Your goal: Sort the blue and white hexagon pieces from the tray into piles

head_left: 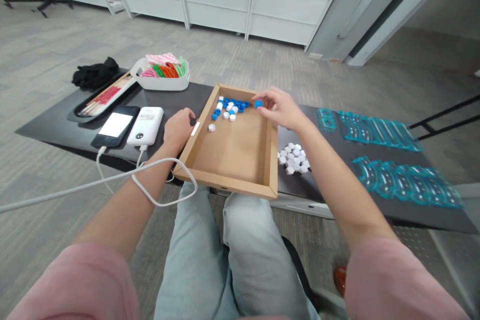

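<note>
Apparently partway along: a white heap (293,158) sits just outside the right wall of the cardboard box (234,152), while inside the box, toward its far end, blue pieces (214,116) and white pieces (226,115) lie loose and mixed, so that batch looks left to handle. Right hand (279,107) is over the box's far right part, thumb and fingertips pinched on one blue piece (258,103), not set down yet. Left hand (177,129) is loosely curled at the box's left wall; can't tell if it grips, fingers partly hidden. Near part of box floor is bare.
</note>
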`<state>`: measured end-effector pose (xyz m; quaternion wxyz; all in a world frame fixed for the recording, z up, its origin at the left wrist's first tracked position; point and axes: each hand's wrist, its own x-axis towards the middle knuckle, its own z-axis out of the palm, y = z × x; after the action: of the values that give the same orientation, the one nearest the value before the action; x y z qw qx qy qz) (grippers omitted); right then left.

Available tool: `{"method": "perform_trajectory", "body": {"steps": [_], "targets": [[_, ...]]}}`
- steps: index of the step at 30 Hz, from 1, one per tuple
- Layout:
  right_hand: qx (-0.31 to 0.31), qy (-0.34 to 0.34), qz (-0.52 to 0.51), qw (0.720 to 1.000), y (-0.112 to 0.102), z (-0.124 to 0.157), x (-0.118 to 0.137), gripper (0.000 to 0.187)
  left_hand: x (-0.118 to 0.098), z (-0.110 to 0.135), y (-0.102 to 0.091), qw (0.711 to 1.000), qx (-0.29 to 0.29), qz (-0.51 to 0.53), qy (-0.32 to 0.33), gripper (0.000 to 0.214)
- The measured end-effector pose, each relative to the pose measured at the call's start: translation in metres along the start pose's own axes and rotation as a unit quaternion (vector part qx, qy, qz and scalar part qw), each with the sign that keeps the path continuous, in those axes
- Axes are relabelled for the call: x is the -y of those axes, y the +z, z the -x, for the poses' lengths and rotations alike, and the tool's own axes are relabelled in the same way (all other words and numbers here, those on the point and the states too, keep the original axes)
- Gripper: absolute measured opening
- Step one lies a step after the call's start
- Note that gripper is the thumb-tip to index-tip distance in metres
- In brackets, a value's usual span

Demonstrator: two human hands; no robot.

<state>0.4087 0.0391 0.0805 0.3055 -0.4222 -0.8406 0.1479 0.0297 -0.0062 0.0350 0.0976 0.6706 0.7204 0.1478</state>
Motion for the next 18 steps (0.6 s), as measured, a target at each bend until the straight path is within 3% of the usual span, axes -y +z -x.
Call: {"method": "perform_trajectory", "body": {"steps": [4, 6, 8, 13, 18], "targets": [[-0.156, 0.111, -0.011, 0.981, -0.049, 0.074, -0.063, 0.035, 0.004, -0.003, 0.003, 1.0, -0.017, 0.009, -0.003, 0.024], [-0.182, 0.164, -0.014, 0.969, -0.059, 0.107, -0.089, 0.037, 0.004, -0.003, 0.002, 1.0, -0.014, 0.008, -0.01, 0.024], [-0.169, 0.207, -0.014, 0.964, -0.059, 0.129, -0.106, 0.041, 0.002, -0.003, 0.0, 1.0, 0.0, -0.003, -0.014, 0.024], [-0.102, 0.238, -0.031, 0.966, -0.045, 0.142, -0.121, 0.056, -0.001, -0.002, -0.005, 0.999, 0.023, -0.037, -0.017, 0.033], [-0.115, 0.226, -0.034, 0.967, -0.039, 0.139, -0.123, 0.058, 0.0, -0.004, -0.004, 0.999, 0.022, -0.045, -0.021, 0.03]]}}
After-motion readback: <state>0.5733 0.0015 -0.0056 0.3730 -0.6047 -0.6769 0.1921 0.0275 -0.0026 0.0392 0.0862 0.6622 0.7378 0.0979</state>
